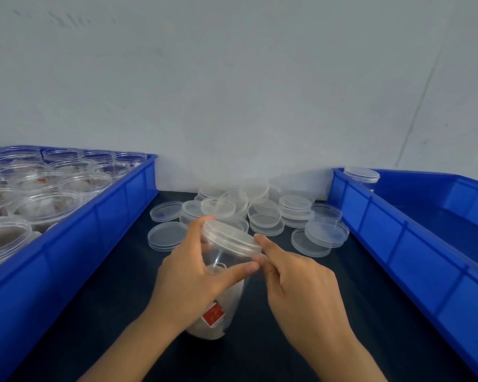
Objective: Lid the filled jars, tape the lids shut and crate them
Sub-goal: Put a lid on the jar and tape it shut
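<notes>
Partly hidden by two bare hands, a clear plastic jar (218,299) stands on the dark table top (301,285), leaning away from the camera.

Closest in, the left hand (188,279) curls round the jar's upper wall, thumb across the front and a fingertip on the rim of the clear round screw lid (231,238), hiding much of the neck. The right hand (301,288) pinches something thin at the lid's right edge; what it is cannot be made out. The jar's long axis runs from its base near the camera up and away to the tilted lid; white contents and a red label (213,314) show through. Beyond lie loose clear lids (262,216) in a heap. The left blue plastic crate (100,216), cut off by the frame, holds open filled jars (47,202); the right blue plastic crate (398,230) holds one lidded jar (362,175).
</notes>
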### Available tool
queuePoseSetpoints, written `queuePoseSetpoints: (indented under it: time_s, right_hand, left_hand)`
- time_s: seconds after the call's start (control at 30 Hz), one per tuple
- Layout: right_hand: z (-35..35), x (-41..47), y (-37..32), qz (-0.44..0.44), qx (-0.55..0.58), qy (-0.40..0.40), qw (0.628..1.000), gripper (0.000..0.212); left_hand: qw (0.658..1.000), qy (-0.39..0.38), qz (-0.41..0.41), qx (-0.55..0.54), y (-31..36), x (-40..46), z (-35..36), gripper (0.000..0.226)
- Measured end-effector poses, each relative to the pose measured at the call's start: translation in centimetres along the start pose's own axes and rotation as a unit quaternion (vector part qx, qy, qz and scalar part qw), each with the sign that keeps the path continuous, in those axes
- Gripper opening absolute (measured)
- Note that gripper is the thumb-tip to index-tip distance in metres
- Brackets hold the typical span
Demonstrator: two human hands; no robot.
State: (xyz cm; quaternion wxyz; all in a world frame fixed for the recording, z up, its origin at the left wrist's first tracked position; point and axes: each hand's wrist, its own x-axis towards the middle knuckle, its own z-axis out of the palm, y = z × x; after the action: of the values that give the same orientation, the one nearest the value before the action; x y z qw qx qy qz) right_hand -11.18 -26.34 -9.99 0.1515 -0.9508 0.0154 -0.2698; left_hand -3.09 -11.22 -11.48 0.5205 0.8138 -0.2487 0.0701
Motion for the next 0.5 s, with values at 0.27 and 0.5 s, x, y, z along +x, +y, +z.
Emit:
queuePoseSetpoints:
  time_s: [0.27,0.5]
  right_hand:
    - [-1.2,0.2,0.2,0.032,0.074,-0.060,0.995,0.068]
    - [-1.3,0.2,0.7,0.000,0.058,-0.057,0.997,0.034]
  left_hand:
    - [0.988,0.028,-0.027,-0.151,-0.1,0.9,-0.7,0.073]
    - [0.952,-0.069,-0.076,-0.289,-0.5,1.4,-1.7,0.081]
